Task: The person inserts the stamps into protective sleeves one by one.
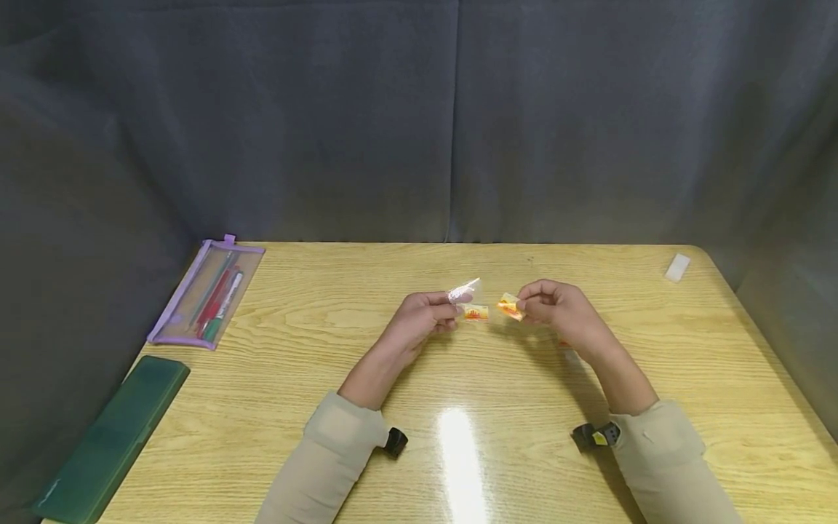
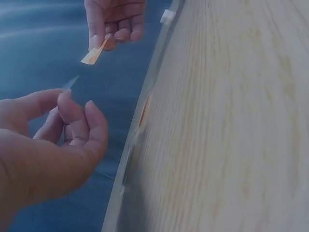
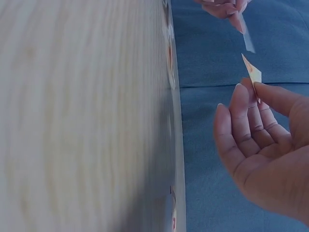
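Observation:
In the head view my left hand [image 1: 427,313] pinches a piece of clear plastic film [image 1: 465,290] between thumb and index finger; its glossy edge shows in the left wrist view. My right hand [image 1: 556,309] pinches a small yellow-and-orange printed paper piece [image 1: 509,306], which looks bent in the right wrist view. The film and the paper are apart, both held above the table. Just below the film, by my left fingertips, a second yellow-and-red printed piece [image 1: 476,313] seems to lie on the table. Under my right hand, another reddish printed piece [image 1: 564,343] is mostly hidden.
A small white block [image 1: 677,267], perhaps an eraser, lies at the back right of the wooden table [image 1: 314,451]. At the left are a purple-edged mesh pouch [image 1: 206,295] with pens and a dark green case [image 1: 111,444]. Dark curtains [image 1: 327,124] surround the table.

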`<action>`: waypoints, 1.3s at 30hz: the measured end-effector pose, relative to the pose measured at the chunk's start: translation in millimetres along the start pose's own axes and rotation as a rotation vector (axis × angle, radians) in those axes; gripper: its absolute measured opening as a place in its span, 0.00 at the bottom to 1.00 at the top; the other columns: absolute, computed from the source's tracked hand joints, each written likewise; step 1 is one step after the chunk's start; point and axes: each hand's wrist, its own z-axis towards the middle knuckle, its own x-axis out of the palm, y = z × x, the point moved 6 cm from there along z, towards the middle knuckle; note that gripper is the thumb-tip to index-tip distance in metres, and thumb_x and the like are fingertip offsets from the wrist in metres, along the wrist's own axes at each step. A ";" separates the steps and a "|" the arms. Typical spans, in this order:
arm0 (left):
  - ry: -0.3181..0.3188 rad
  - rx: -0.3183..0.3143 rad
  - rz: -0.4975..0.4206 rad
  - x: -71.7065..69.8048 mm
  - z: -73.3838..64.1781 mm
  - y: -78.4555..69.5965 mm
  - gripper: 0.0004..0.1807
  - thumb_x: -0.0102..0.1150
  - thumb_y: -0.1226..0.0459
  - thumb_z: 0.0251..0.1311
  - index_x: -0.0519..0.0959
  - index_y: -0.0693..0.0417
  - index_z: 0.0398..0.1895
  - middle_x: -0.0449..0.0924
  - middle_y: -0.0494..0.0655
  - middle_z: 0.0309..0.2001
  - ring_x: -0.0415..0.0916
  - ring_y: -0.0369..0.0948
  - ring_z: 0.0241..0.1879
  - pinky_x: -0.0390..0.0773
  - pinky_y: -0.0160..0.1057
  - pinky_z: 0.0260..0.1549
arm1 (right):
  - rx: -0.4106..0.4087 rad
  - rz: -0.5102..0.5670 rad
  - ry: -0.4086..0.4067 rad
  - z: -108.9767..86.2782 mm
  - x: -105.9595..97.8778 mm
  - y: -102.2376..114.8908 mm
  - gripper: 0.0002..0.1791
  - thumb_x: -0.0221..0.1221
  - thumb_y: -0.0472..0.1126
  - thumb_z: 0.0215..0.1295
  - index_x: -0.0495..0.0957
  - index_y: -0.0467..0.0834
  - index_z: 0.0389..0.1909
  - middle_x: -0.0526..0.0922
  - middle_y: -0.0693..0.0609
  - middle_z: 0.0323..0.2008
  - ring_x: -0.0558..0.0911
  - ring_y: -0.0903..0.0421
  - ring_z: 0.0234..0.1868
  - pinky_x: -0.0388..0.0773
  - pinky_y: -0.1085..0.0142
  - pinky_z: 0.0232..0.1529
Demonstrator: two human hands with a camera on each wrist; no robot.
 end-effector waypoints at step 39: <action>-0.085 0.022 0.033 -3.4 -4.4 -2.6 0.16 0.67 0.59 0.65 0.87 0.64 0.46 0.90 0.57 0.37 0.90 0.39 0.32 0.89 0.42 0.43 | 0.031 0.227 -0.054 -1.9 10.1 7.0 0.17 0.55 0.33 0.75 0.73 0.28 0.59 0.85 0.53 0.38 0.89 0.59 0.39 0.88 0.57 0.50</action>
